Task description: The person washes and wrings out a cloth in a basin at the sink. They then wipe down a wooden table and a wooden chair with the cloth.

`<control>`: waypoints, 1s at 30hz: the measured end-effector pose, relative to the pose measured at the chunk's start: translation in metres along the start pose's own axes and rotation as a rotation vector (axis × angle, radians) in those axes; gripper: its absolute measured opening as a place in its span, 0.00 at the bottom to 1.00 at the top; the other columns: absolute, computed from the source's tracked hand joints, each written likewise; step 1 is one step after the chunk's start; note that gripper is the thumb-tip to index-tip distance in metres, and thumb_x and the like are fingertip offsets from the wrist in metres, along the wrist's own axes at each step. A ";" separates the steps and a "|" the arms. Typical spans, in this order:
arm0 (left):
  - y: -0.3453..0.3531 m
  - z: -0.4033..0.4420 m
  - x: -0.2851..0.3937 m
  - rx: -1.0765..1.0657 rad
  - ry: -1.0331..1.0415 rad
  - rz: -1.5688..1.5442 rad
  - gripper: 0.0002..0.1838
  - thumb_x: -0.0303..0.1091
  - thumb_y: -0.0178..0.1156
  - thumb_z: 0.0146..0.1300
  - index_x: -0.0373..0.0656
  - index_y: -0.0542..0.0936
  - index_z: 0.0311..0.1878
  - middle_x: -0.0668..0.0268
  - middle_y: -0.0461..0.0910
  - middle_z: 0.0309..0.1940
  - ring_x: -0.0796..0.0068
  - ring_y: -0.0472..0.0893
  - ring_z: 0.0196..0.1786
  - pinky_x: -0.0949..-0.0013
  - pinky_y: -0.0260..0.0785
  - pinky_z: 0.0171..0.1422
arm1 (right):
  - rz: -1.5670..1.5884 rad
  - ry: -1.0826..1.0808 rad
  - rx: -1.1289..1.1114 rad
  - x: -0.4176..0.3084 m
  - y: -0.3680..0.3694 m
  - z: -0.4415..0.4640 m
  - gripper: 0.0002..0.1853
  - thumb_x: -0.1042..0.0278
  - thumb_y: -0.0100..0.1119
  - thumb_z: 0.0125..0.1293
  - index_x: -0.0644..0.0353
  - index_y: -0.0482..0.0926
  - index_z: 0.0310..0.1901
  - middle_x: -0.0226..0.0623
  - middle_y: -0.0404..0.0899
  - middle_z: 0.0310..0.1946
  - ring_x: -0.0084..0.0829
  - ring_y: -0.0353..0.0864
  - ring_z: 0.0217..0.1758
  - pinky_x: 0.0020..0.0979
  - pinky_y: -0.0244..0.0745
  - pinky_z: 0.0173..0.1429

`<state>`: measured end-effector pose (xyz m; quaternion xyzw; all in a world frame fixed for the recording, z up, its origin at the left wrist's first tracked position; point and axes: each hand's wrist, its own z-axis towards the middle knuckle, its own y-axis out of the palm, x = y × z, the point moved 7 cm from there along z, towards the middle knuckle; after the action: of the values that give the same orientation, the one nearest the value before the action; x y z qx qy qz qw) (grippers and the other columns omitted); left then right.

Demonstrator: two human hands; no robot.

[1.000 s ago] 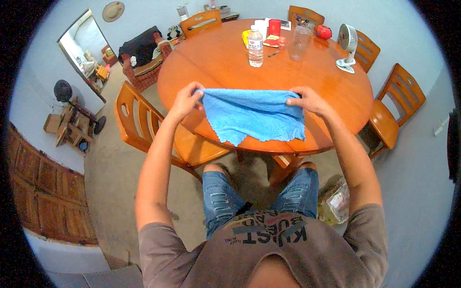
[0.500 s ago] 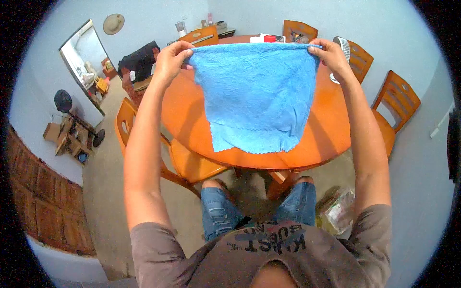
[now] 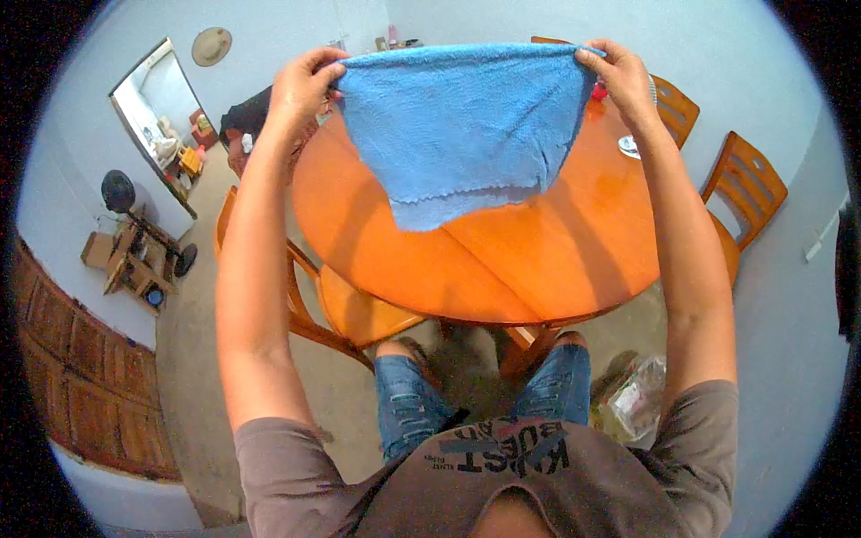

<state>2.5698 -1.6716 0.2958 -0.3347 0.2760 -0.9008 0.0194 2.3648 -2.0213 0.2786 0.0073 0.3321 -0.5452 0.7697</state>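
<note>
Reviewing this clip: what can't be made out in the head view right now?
Far part of the table, head view: hidden behind the blue cloth.
Far face of the blue cloth, head view: turned away.
What stands on the white base, head view: mostly covered by the right hand and forearm.
Contents of the clear bag, head view: too blurred.
Dark object at right, head view: cut off by the black border.

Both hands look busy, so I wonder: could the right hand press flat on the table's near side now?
Probably not: the right hand pinches a corner of the blue cloth. Freed, it likely could; nothing lies on the near side of the table.
</note>
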 end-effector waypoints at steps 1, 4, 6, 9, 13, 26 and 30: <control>-0.008 -0.001 0.000 0.024 0.001 -0.046 0.11 0.32 0.57 0.63 0.41 0.79 0.47 0.69 0.79 0.33 0.81 0.76 0.30 0.78 0.70 0.32 | -0.056 -0.024 0.033 -0.010 -0.006 0.001 0.19 0.52 0.64 0.57 0.58 0.81 0.43 0.35 0.81 0.28 0.24 0.79 0.29 0.26 0.73 0.31; -0.029 0.002 0.020 0.043 0.140 -0.025 0.10 0.33 0.58 0.63 0.42 0.81 0.46 0.70 0.80 0.34 0.82 0.77 0.33 0.77 0.72 0.36 | 0.051 -0.093 0.068 -0.016 -0.014 0.010 0.16 0.54 0.63 0.59 0.57 0.81 0.43 0.32 0.78 0.29 0.22 0.73 0.31 0.24 0.67 0.33; -0.038 0.005 0.028 0.062 0.171 -0.008 0.11 0.34 0.57 0.63 0.41 0.80 0.47 0.70 0.81 0.36 0.81 0.77 0.35 0.77 0.72 0.37 | 0.400 0.252 -0.034 -0.054 -0.018 -0.007 0.10 0.68 0.58 0.62 0.62 0.77 0.43 0.31 0.76 0.24 0.21 0.74 0.23 0.26 0.72 0.28; -0.049 0.024 0.018 0.054 0.225 0.011 0.12 0.34 0.57 0.64 0.40 0.80 0.47 0.69 0.81 0.36 0.81 0.78 0.35 0.77 0.72 0.37 | 0.228 -0.001 0.048 -0.061 -0.027 0.013 0.09 0.67 0.60 0.60 0.63 0.78 0.37 0.30 0.76 0.25 0.19 0.72 0.27 0.23 0.68 0.29; -0.024 0.029 0.012 -0.015 0.119 -0.008 0.11 0.34 0.57 0.64 0.42 0.80 0.47 0.70 0.80 0.36 0.81 0.77 0.34 0.76 0.72 0.36 | 0.147 0.173 0.011 -0.052 -0.019 0.006 0.09 0.66 0.57 0.63 0.63 0.78 0.39 0.31 0.76 0.26 0.21 0.72 0.30 0.26 0.69 0.33; 0.122 -0.023 -0.126 -0.202 -0.202 0.018 0.07 0.26 0.58 0.58 0.39 0.81 0.40 0.66 0.81 0.29 0.79 0.80 0.27 0.72 0.74 0.33 | -0.088 0.226 -0.295 0.131 0.078 -0.067 0.11 0.63 0.64 0.55 0.60 0.82 0.36 0.34 0.81 0.27 0.26 0.79 0.31 0.29 0.74 0.37; 0.118 -0.059 -0.131 -0.298 -0.122 -0.050 0.07 0.26 0.58 0.58 0.40 0.81 0.39 0.66 0.81 0.29 0.77 0.80 0.31 0.72 0.74 0.37 | 0.046 0.311 -0.352 0.115 0.068 -0.102 0.09 0.67 0.64 0.56 0.61 0.81 0.36 0.30 0.80 0.27 0.23 0.78 0.31 0.27 0.73 0.36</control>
<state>2.6175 -1.7144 0.1209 -0.3949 0.3962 -0.8281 -0.0362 2.3916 -2.0519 0.1152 -0.0353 0.5364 -0.4534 0.7110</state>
